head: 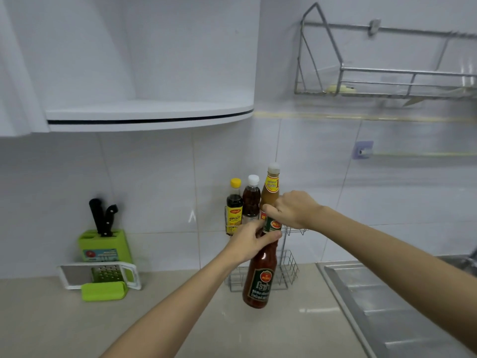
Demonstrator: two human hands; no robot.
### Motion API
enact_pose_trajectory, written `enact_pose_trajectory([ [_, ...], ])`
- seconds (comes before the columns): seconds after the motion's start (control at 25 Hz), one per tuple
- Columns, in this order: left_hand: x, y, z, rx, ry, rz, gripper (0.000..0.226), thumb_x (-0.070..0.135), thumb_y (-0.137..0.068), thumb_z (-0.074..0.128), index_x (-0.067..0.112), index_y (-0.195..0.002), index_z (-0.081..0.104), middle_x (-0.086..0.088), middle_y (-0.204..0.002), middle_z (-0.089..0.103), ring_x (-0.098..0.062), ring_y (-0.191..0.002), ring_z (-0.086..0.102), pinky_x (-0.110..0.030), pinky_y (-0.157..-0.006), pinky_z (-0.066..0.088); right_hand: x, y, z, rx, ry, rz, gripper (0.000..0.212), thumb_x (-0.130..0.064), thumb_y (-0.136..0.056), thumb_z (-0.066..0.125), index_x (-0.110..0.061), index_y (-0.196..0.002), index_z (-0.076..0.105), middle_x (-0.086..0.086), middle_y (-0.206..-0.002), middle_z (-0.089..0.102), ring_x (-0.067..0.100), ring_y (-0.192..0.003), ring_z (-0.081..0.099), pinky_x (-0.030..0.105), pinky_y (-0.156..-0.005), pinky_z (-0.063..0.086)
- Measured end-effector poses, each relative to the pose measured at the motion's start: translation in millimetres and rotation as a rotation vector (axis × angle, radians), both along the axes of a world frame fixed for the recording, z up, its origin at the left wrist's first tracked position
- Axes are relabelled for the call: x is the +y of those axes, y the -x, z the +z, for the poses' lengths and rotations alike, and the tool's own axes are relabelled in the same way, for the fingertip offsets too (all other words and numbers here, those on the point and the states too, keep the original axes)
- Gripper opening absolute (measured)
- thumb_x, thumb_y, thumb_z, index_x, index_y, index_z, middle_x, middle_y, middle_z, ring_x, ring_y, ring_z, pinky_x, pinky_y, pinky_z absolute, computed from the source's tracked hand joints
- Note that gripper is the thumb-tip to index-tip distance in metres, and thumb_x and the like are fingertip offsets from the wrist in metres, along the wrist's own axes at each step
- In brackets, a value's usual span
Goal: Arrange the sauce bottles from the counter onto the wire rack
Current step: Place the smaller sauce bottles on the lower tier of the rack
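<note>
A tall red sauce bottle [259, 280] with a green label hangs above the counter, in front of the two-tier wire rack [289, 270]. My left hand [251, 242] grips its neck from the left, and my right hand [293, 210] closes over its top from the right. On the rack's upper tier stand three bottles: a dark one with a yellow cap [234, 206], a brown one with a white cap [251, 200] and a tall orange-brown one [270, 188]. The lower tier looks empty where I can see it.
A green knife block [104, 245] with black-handled knives and a white grater [99, 275] with a green handle sit at the left on the beige counter [180, 329]. A steel sink drainboard [382, 306] lies at the right. A wall dish rack [387, 76] hangs above.
</note>
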State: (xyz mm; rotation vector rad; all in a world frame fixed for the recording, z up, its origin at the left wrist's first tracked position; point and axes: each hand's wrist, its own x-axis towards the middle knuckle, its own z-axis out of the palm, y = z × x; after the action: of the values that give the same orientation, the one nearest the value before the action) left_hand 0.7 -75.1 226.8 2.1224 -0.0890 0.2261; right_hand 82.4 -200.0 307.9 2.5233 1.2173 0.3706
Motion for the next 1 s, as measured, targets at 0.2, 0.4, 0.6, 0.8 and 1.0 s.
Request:
enact_pose_trajectory([
  [0.2,3,2,0,0.152,0.086,-0.101,0.04,0.045,-0.088,0.06,0.017,-0.116,0.063,-0.002,-0.115,0.07,-0.016,-0.106,0.065,-0.038,-0.099,0.051,-5,2,-3,0.282,-0.039,-0.047,0.05,-0.048,-0.098,0.023,-0.01,-0.109,0.053,0.009,-0.08,0.051,0.026,-0.076,0.048,0.034,-0.068,0.037],
  [0.4,9,6,2,0.207,0.222,-0.222,0.04,0.044,-0.088,0.061,0.018,-0.119,0.062,-0.003,-0.119,0.068,-0.014,-0.114,0.062,-0.032,-0.102,0.047,-9,2,0,0.094,-0.044,0.257,0.036,-0.032,-0.1,0.029,-0.011,-0.088,0.056,0.01,-0.086,0.064,0.026,-0.072,0.055,0.037,-0.064,0.047],
  [0.6,1,10,-9,0.18,0.179,-0.139,0.041,0.042,-0.088,0.061,0.017,-0.121,0.06,0.001,-0.119,0.068,-0.009,-0.109,0.062,-0.022,-0.09,0.047,8,7,-10,-0.095,0.205,0.103,0.019,-0.017,-0.095,0.042,-0.005,-0.096,0.056,0.015,-0.094,0.066,0.036,-0.083,0.063,0.039,-0.063,0.052],
  [0.8,-8,11,-29,0.214,0.168,-0.063,0.044,0.044,-0.086,0.062,0.018,-0.121,0.06,0.0,-0.117,0.069,-0.012,-0.105,0.063,-0.023,-0.088,0.048,12,11,-27,0.084,0.178,-0.045,0.025,-0.025,-0.097,0.044,-0.004,-0.097,0.058,0.012,-0.088,0.062,0.031,-0.082,0.061,0.037,-0.061,0.044],
  [1.0,8,6,-36,0.213,0.284,-0.02,0.024,0.034,-0.087,0.065,0.024,-0.109,0.062,0.008,-0.106,0.068,-0.003,-0.098,0.063,-0.02,-0.083,0.05,-14,1,-54,0.882,-0.627,-0.137,0.05,-0.058,-0.085,0.055,-0.013,-0.105,0.058,0.005,-0.085,0.064,0.02,-0.07,0.067,0.03,-0.053,0.056],
])
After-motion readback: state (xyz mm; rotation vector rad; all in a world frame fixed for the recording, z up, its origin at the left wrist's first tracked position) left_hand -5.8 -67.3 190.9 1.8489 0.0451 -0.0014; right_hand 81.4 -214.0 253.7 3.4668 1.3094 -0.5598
